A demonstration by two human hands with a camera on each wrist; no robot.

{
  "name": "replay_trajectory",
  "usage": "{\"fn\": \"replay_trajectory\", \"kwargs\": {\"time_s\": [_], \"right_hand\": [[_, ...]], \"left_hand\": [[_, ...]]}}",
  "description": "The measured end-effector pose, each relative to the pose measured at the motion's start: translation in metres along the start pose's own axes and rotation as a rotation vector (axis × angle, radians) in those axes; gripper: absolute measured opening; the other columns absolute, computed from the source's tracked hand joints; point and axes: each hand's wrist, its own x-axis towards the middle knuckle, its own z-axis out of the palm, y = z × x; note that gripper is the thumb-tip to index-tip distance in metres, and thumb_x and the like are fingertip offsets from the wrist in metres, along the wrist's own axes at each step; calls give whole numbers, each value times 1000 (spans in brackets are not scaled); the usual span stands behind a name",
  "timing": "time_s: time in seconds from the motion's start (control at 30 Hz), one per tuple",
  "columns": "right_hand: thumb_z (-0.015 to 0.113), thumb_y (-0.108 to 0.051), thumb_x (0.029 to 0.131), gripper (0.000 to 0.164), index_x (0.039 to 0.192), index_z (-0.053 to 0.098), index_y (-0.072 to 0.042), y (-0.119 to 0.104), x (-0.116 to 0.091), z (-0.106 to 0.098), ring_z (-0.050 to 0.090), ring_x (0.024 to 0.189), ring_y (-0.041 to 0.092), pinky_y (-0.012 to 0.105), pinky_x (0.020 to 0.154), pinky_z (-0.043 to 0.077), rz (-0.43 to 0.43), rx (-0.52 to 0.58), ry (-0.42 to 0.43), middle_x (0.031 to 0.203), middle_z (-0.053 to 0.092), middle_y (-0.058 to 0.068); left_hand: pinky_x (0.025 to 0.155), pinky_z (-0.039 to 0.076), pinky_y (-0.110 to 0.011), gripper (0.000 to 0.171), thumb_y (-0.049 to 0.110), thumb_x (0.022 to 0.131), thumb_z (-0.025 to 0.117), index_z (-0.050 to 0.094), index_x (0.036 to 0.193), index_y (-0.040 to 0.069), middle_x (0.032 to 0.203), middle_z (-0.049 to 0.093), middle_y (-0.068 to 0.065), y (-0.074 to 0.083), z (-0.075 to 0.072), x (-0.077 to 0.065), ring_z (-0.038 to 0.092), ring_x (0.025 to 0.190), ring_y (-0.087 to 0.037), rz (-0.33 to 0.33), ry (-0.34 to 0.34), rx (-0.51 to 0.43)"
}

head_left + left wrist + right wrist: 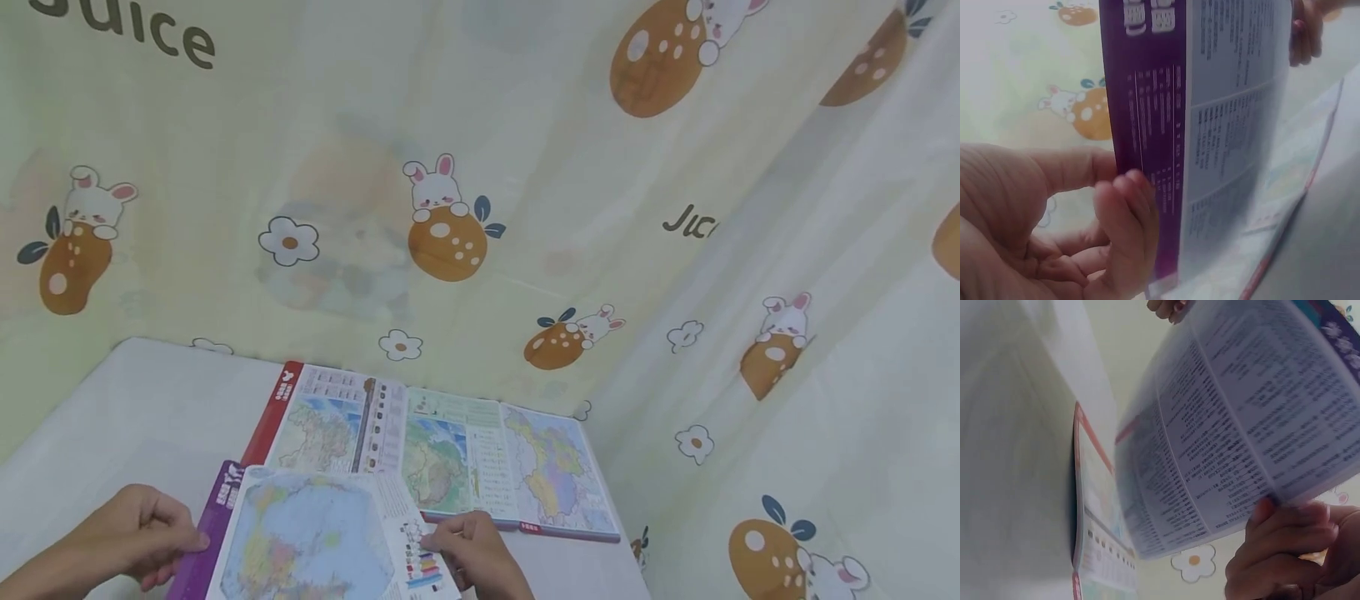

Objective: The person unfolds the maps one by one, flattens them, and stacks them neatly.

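Watching from across the room, I'd have called that purple-edged map (307,533) super light but pretty floppy. It was up off the white table (150,400), tilted, on the near side of a red-edged fold-out map (442,467) that lay spread flat. The left hand (142,537) had the purple border pinched between thumb and fingertips, and the right hand (476,550) pinched the opposite edge, near the little coloured pictures, with its other fingers curled in. From the wrist views you could see small-print columns on the back, and the sheet bowed a bit between the two grips, so I figured thin, bendy paper, not board. Looked slightly glossy too, so maybe a touch slippery, though I couldn't swear to the coating. Honestly, opposite edges seemed like the right spots: light pinch, a bit of even tension so the middle wouldn't sag. Squeeze too hard or grab one corner and I reckon it'd crease, maybe even tear along a fold if it had one.
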Motion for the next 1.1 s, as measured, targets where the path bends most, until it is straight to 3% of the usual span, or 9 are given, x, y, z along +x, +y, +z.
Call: {"fn": "replay_trajectory", "kwargs": {"time_s": [0.13,0.3,0.4,0.5,0.63,0.9,1.1], "right_hand": [[70,-15,101,32,69,65,-16,1,6,-8,23,47,6,23,51,29,-59,-30,32,48,39,-13],[76,-16,99,24,76,74,-12,5,20,-13,36,51,7,22,54,36,-66,-45,145,54,52,-10],[77,-16,98,25,83,76,4,7,26,-15,46,56,9,23,56,40,-83,-77,199,59,57,-8],[79,-18,96,25,90,79,7,10,34,-21,53,59,9,21,56,44,-101,-117,242,61,61,-9],[80,-20,95,20,91,84,-1,13,41,-25,59,61,8,21,58,50,-105,-141,293,64,67,-10],[81,-16,93,14,92,84,-2,17,60,-26,65,62,8,21,62,54,-113,-159,399,71,75,-5],[82,-15,94,16,98,84,0,18,74,-29,67,67,11,27,67,58,-124,-170,460,79,79,2]], "left_hand": [[61,57,-26,39,21,106,63,67,84,-11,65,66,7,7,2,10,60,62,-5,-28,122,146],[66,58,-27,30,25,105,69,74,91,0,70,69,3,10,6,26,62,67,-7,-23,275,259],[66,60,-27,25,21,105,71,75,94,-1,74,74,0,6,9,38,65,66,-8,40,332,290],[65,61,-27,21,16,104,72,76,96,-2,78,77,-3,2,11,51,67,65,-9,83,378,304],[63,61,-27,17,10,102,73,75,96,-6,81,78,-7,-4,13,67,68,63,-9,98,433,306],[62,64,-28,17,5,101,74,75,100,-12,81,77,-11,-16,15,92,69,64,-9,117,491,247],[63,56,-23,16,9,97,80,77,96,-7,80,78,-8,-15,16,113,66,66,-11,98,588,371]]}}
